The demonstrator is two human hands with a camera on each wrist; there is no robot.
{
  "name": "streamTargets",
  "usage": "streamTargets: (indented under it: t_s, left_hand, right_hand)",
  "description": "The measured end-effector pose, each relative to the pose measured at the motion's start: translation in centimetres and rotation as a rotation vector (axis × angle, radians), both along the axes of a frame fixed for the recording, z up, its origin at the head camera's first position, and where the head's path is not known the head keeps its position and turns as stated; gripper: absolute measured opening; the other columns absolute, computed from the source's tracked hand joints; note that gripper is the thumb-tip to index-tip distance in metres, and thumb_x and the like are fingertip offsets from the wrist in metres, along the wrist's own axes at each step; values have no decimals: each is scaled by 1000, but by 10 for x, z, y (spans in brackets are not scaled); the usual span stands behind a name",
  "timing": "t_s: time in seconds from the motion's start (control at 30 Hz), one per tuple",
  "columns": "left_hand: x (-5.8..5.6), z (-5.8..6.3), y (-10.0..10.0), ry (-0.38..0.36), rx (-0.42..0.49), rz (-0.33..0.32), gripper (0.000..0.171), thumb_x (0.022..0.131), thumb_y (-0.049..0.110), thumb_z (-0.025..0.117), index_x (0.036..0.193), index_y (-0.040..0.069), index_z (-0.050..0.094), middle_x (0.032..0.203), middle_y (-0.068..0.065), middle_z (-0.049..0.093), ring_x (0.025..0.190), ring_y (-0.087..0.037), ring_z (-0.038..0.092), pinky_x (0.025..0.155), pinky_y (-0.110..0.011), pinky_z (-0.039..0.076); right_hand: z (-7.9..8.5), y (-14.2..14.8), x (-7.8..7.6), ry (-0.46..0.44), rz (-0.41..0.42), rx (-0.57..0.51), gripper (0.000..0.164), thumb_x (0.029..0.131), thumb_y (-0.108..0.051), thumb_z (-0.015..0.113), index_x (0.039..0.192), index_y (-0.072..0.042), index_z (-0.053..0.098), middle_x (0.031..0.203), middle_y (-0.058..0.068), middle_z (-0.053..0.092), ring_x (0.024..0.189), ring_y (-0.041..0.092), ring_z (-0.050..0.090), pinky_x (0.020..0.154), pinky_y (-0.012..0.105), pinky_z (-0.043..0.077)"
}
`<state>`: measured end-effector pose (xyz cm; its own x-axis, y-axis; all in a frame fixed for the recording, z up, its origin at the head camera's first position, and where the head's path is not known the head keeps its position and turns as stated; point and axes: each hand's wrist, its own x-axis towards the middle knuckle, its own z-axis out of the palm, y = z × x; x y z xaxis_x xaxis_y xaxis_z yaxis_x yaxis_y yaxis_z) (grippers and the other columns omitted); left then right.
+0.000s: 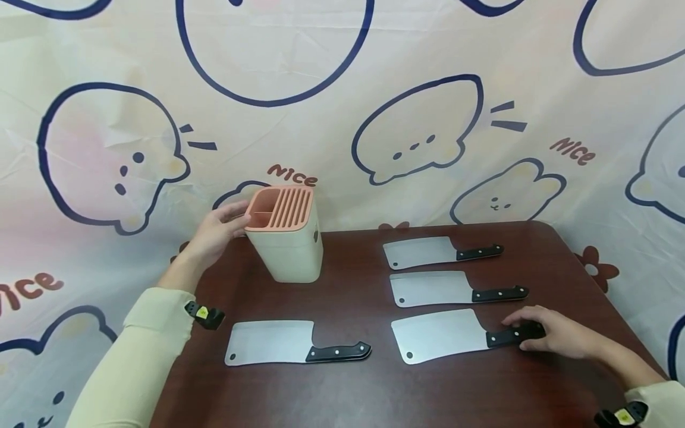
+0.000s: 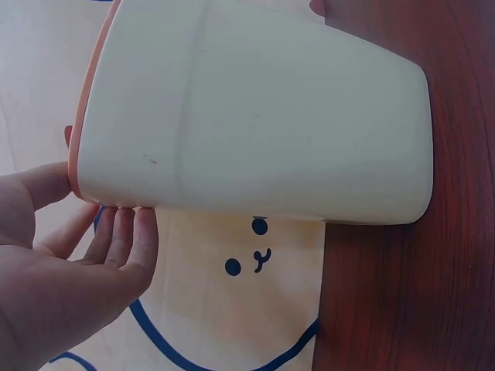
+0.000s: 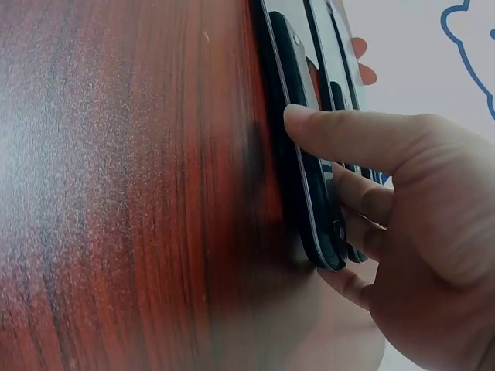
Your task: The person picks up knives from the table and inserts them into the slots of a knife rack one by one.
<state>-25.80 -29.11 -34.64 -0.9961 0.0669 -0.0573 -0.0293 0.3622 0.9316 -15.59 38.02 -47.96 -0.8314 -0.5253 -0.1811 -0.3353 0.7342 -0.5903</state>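
Note:
A cream knife block (image 1: 291, 252) with a salmon-coloured slotted top stands at the back left of the table. My left hand (image 1: 219, 229) holds it at the upper left side, thumb and fingertips at the rim in the left wrist view. At the front right lies a cleaver (image 1: 441, 337) with a broad steel blade and black riveted handle. My right hand (image 1: 556, 336) grips the end of that handle, thumb on the near side and fingers on the far side; in the right wrist view the thumb (image 3: 332, 131) lies against the black handle.
Behind the gripped cleaver lie a middle cleaver (image 1: 430, 289) and a far cleaver (image 1: 420, 252), handles pointing right. Another cleaver (image 1: 270, 343) lies front left, below the block. The dark brown table (image 1: 342, 398) meets a cartoon-printed cloth (image 1: 332, 137) at its back.

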Motion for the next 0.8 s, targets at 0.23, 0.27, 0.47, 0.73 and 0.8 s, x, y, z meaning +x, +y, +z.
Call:
streamTargets:
  t_s: [0.23,0.27,0.47,0.73,0.8]
  left_hand:
    - [-1,0,0,1,15,2,62,106,28,56,160,8,31,162,-15,34,147,-33,36,118,-49,34]
    - [-1,0,1,2,18,2,62,106,28,56,159,7,31,162,-16,34,146,-33,37,118,-49,35]
    - [-2,-1,0,1,30,11,62,106,28,56,159,8,32,161,-16,35,146,-33,38,117,-46,36]
    - [0,-2,0,-13,26,11,63,106,30,56,160,9,31,162,-14,34,146,-31,39,117,-42,36]
    - [0,-2,0,-12,30,5,62,106,29,55,160,8,31,162,-14,34,146,-32,38,117,-43,36]
  right_hand:
    - [-4,-1,-3,67,7,90,38,84,-30,83,119,-27,68,113,-12,64,101,4,50,81,29,50]
    - [-5,-1,-3,85,11,108,37,83,-29,84,117,-29,68,112,-14,64,101,5,51,82,31,51]
    - [-4,-2,-4,133,22,167,34,81,-23,85,109,-31,67,106,-18,63,101,8,52,84,35,53]
    - [2,5,-3,73,24,117,31,82,-25,84,110,-29,69,106,-17,63,98,3,52,82,27,53]
    - [5,7,-3,75,23,83,32,83,-27,84,110,-29,70,106,-17,63,98,2,53,81,26,52]
